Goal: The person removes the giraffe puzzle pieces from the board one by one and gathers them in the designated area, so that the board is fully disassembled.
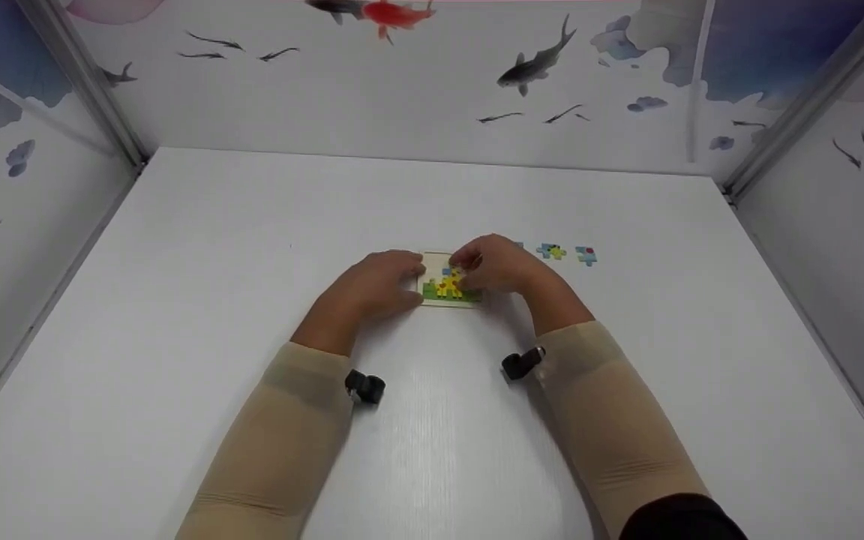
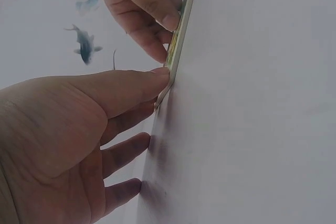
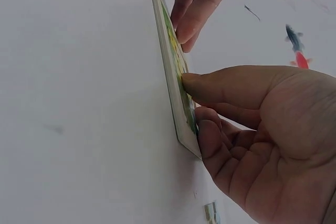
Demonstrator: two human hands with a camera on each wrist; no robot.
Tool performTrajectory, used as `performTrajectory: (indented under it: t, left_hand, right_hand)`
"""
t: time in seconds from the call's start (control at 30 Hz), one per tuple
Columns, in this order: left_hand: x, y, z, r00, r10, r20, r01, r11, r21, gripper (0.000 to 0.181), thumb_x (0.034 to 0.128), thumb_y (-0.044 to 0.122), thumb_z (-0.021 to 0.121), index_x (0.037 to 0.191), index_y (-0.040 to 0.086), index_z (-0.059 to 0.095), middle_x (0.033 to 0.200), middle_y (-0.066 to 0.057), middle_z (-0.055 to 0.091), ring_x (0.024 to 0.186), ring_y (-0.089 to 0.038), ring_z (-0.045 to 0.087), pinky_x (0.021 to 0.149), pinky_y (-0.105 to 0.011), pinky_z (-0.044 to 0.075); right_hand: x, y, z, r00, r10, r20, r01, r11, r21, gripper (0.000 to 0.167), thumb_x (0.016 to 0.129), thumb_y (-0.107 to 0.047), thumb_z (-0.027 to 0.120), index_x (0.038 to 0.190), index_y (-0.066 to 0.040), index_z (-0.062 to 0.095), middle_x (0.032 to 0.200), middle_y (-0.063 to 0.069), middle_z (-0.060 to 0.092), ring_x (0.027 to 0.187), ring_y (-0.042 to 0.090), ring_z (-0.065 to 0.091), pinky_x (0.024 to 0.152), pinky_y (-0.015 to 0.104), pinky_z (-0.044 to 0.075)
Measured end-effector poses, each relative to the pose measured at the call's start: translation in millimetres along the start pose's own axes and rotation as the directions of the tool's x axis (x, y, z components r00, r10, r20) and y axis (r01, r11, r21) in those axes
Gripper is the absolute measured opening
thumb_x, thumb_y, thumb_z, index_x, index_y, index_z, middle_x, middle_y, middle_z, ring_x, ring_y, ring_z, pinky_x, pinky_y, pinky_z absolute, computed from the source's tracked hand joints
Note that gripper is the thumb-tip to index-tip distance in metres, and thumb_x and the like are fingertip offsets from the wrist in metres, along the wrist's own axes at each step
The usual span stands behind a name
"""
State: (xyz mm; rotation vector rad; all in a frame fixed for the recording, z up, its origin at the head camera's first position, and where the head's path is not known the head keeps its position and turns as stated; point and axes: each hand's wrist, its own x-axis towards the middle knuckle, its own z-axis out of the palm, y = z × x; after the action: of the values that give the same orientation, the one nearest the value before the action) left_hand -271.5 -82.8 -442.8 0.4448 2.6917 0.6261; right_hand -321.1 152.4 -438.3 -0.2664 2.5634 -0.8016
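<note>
A small wooden puzzle board [image 1: 432, 303] lies on the table between the hands. Green pieces run along its bottom, with a yellow giraffe pattern above and a patch of blue; bare wood shows at its upper left. The left hand [image 1: 381, 283] grips the board's left edge, thumb near the lower corner and fingers near the upper one. Over the board's right part, the right hand [image 1: 498, 264] has its thumb and index finger bent down onto the picture. They pinch a puzzle piece there, mostly hidden by the fingers. In the right wrist view the thumb [image 3: 210, 85] touches the picture surface.
Loose puzzle pieces lie behind and right of the right hand: a blue and yellow one [image 1: 552, 251], a blue one with red [image 1: 586, 255], and another partly hidden by the hand. Printed wall panels [image 1: 402, 97] border the white table [image 1: 214, 225] at the back and sides.
</note>
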Motion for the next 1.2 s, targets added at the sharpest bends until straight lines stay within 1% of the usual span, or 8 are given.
performTrajectory:
  t: [0.1,0.33,0.53,0.7,0.87,1.07,1.2]
  left_hand:
    - [-0.2,0.5,0.3,1.0,-0.008,-0.008,0.008,1.0,-0.008,0.057,0.1043,0.034,0.067,0.159,0.022,0.054,0.173,0.007,0.041,0.165,-0.021,0.03,0.137,-0.047,0.024]
    - [-0.3,2.4,0.6,1.0,-0.026,-0.016,0.026,1.0,-0.009,0.057,0.1036,0.035,0.068,0.158,0.024,0.055,0.172,0.009,0.042,0.165,-0.021,0.03,0.137,-0.047,0.025]
    - [1.8,0.7,1.1,0.999,-0.017,-0.027,0.017,1.0,-0.02,0.056,0.1034,0.035,0.068,0.157,0.024,0.056,0.171,0.01,0.043,0.165,-0.02,0.032,0.136,-0.046,0.026]
    - [3.4,-0.3,0.1,1.0,-0.002,-0.016,0.001,1.0,-0.017,0.056,0.1039,0.034,0.068,0.157,0.022,0.055,0.172,0.009,0.042,0.165,-0.021,0.032,0.136,-0.046,0.026]
    - [3.3,0.5,-0.8,1.0,-0.002,-0.009,0.002,1.0,-0.019,0.056,0.1041,0.033,0.068,0.157,0.021,0.055,0.172,0.007,0.042,0.165,-0.022,0.031,0.137,-0.046,0.025]
    - [2.4,2.1,-0.3,0.999,-0.03,-0.013,0.03,0.999,-0.037,0.056,0.1036,0.033,0.069,0.157,0.022,0.056,0.172,0.009,0.043,0.165,-0.021,0.031,0.137,-0.047,0.025]
    - [1.6,2.6,-1.2,1.0,-0.006,-0.007,0.006,1.0,-0.004,0.056,0.1042,0.032,0.068,0.158,0.02,0.055,0.172,0.006,0.042,0.165,-0.022,0.032,0.137,-0.046,0.026]
  right_hand:
    - [0.4,0.6,0.4,1.0,0.0,0.005,0.0,1.0,0.006,0.041,0.095,-0.018,0.081,0.135,-0.018,0.073,0.131,0.004,0.07,0.119,0.024,0.06,0.111,0.045,0.053]
    - [0.6,0.1,0.0,1.0,0.004,0.009,-0.004,0.999,0.054,0.041,0.094,-0.017,0.082,0.133,-0.018,0.069,0.13,0.005,0.066,0.12,0.026,0.059,0.111,0.044,0.053]
    - [0.8,-1.4,-0.4,1.0,0.021,-0.007,-0.021,0.997,0.075,0.04,0.093,-0.015,0.083,0.13,-0.019,0.069,0.127,0.004,0.066,0.118,0.025,0.06,0.108,0.041,0.054]
    - [-0.1,-2.2,-0.1,1.0,0.016,-0.015,-0.015,0.996,0.091,0.039,0.093,-0.012,0.082,0.129,-0.021,0.07,0.126,0.004,0.066,0.117,0.025,0.06,0.105,0.04,0.055]
    - [0.0,-3.1,0.0,1.0,-0.001,-0.014,0.002,0.996,0.09,0.039,0.093,-0.012,0.083,0.129,-0.021,0.072,0.124,0.003,0.067,0.116,0.024,0.061,0.101,0.039,0.056]
    - [0.5,-3.3,-0.5,1.0,0.005,-0.011,-0.004,0.997,0.075,0.039,0.093,-0.013,0.083,0.129,-0.021,0.072,0.125,0.003,0.068,0.117,0.024,0.062,0.106,0.041,0.056]
    - [0.1,-2.3,-0.2,1.0,-0.011,-0.019,0.012,0.999,0.048,0.039,0.094,-0.016,0.082,0.132,-0.021,0.074,0.125,0.002,0.07,0.118,0.024,0.063,0.106,0.041,0.057]
